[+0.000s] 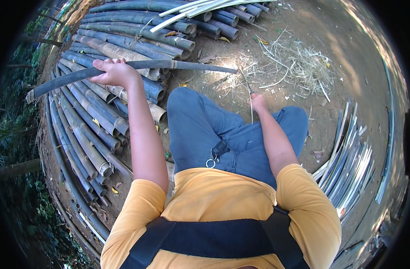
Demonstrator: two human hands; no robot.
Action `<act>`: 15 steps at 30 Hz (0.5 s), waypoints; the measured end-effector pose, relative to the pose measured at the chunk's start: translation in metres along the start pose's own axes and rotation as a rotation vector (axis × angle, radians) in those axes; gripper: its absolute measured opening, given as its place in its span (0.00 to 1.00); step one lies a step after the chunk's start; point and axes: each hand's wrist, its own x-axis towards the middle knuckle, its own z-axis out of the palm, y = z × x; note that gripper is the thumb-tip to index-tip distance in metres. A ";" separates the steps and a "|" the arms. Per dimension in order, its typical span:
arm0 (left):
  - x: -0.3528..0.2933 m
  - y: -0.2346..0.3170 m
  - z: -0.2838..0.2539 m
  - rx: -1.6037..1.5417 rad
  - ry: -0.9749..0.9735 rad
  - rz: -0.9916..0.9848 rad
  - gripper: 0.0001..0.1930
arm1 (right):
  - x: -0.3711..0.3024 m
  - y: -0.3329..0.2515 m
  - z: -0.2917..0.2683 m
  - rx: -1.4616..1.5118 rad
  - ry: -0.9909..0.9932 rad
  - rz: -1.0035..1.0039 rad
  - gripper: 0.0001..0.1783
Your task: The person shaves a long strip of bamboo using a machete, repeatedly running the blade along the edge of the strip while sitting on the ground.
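Note:
My left hand is closed round a long split bamboo strip, its dark outer face upward. The strip reaches from the far left across to the middle and looks bent by the lens. Near its right end, my right hand grips a knife with a narrow blade pointing away from me. The blade tip is close to the strip's end; whether they touch I cannot tell. A thin pale sliver hangs down beside my right hand.
Stacked bamboo poles fill the left and far left. Pale split strips lie on top at the back. A heap of shavings covers the ground ahead right. Bundled bamboo strips lie at my right, with long strips beyond.

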 end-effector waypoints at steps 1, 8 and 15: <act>-0.003 0.001 0.005 -0.005 -0.006 -0.007 0.25 | 0.005 0.002 -0.005 -0.042 0.032 -0.010 0.15; 0.010 -0.004 -0.010 0.031 0.003 0.029 0.28 | -0.058 -0.069 -0.022 0.000 -0.203 -0.285 0.15; -0.003 0.001 0.002 0.024 -0.054 0.028 0.31 | -0.020 -0.031 -0.012 0.021 -0.075 -0.119 0.18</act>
